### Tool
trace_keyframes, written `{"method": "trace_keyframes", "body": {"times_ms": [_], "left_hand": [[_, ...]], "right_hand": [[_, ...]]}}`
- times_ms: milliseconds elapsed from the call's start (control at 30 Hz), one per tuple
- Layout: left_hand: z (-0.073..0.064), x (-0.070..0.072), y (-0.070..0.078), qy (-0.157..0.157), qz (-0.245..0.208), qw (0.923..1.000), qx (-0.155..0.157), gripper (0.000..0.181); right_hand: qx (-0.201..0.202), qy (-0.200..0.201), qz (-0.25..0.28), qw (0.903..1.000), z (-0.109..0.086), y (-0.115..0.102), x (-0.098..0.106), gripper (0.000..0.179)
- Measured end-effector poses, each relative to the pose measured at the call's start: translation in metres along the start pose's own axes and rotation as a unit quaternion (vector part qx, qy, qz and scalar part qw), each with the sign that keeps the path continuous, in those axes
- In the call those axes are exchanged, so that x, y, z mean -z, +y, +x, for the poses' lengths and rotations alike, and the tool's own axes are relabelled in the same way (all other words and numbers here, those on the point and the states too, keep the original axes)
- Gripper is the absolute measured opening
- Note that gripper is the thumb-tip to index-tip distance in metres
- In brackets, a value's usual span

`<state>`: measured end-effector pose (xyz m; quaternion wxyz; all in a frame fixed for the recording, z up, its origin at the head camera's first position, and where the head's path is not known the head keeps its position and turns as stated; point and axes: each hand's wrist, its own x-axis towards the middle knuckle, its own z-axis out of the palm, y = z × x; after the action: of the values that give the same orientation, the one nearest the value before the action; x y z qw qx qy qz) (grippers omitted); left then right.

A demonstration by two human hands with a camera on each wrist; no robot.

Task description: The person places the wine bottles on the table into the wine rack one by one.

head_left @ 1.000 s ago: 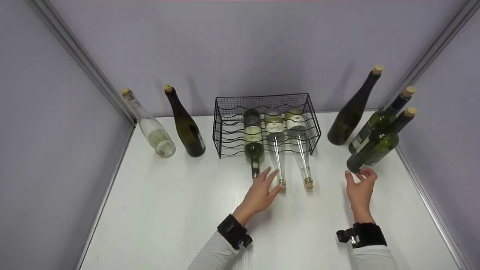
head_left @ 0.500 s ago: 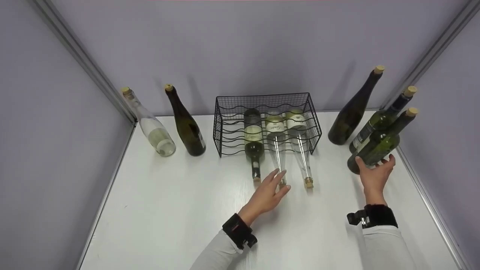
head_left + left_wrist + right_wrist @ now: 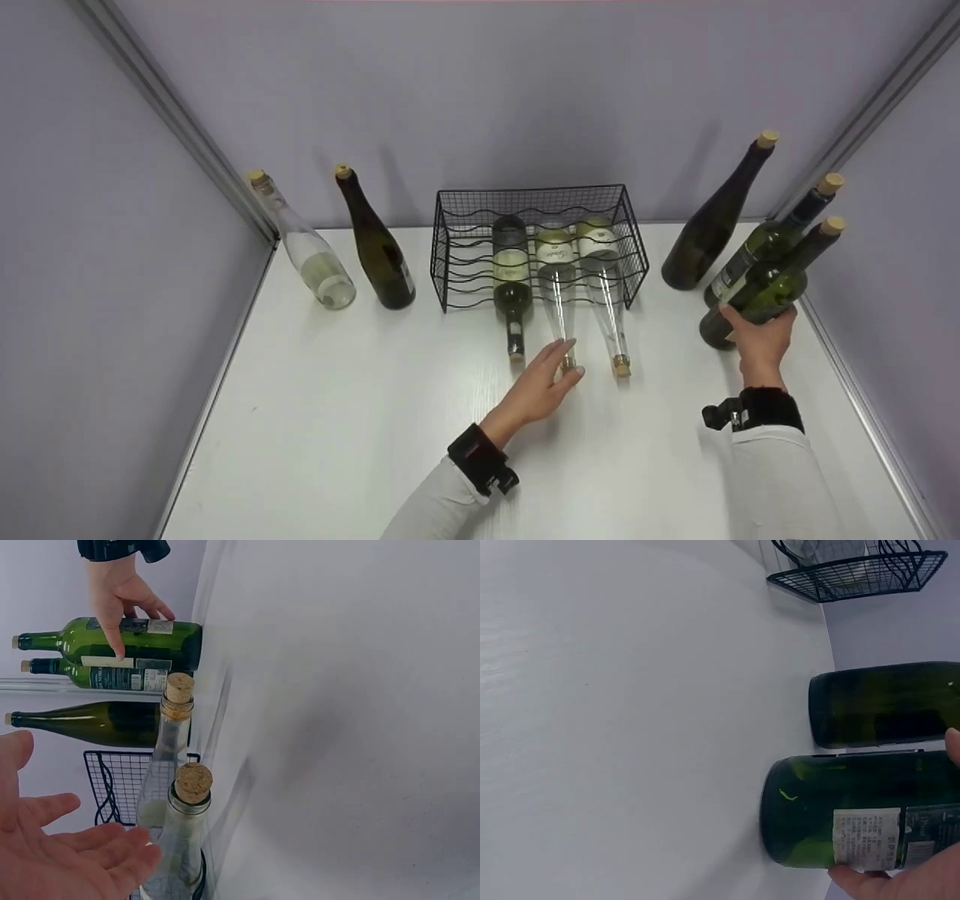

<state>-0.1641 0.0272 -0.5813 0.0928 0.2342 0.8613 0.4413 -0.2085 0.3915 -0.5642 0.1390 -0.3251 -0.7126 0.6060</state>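
Note:
At the right, my right hand (image 3: 765,343) grips the front green wine bottle (image 3: 778,283) low on its body. That bottle stands upright and corked, its label showing in the right wrist view, with thumb and fingers on opposite sides. My left hand (image 3: 536,390) has its fingers extended beside the corked neck of a clear bottle (image 3: 557,289); whether it touches the glass I cannot tell. This bottle lies in a black wire rack (image 3: 469,304), between a green bottle (image 3: 513,296) and another clear bottle (image 3: 602,281), necks toward me.
Close behind the gripped bottle stands another green bottle (image 3: 739,262), with a dark slender bottle (image 3: 701,236) to its left. A clear bottle (image 3: 319,266) and a brown bottle (image 3: 381,262) stand at the left. Grey walls (image 3: 337,90) enclose the white table (image 3: 322,420).
My right hand has moved forward from in front of the green bottle and now grips it. The left hand has shifted slightly right along the clear bottle's neck.

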Motion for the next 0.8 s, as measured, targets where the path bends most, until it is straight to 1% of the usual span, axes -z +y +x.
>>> {"method": "trace_keyframes", "body": {"times_ms": [133,233,300,467,600,800], "left_hand": [[0.0003,-0.0006,0.0017,-0.001,-0.012,0.9999,-0.004,0.058],[0.0005,-0.0011,0.0024,-0.002,-0.015,0.9999,-0.006,0.059],[0.0005,-0.0012,0.0028,-0.004,-0.016,0.9998,-0.006,0.059],[0.0005,-0.0008,0.0029,-0.006,-0.022,0.9997,-0.009,0.059],[0.0004,-0.0007,0.0013,-0.008,-0.034,0.9993,-0.013,0.057],[-0.0007,-0.001,-0.0005,-0.014,-0.055,0.9984,0.001,0.056]], "right_hand": [[0.0,-0.012,0.035,0.9993,0.0039,0.0013,0.0026,0.103],[0.003,-0.016,0.048,0.9987,0.0051,0.0025,0.0031,0.104],[0.004,-0.014,0.047,0.9988,0.0054,0.0031,0.0029,0.104],[0.006,0.0,0.016,0.9999,0.0048,0.0038,0.0021,0.105],[-0.003,0.001,0.001,1.0,0.003,0.0042,0.0014,0.106],[-0.011,-0.001,-0.006,0.9999,-0.003,0.0043,-0.0004,0.107]]}}
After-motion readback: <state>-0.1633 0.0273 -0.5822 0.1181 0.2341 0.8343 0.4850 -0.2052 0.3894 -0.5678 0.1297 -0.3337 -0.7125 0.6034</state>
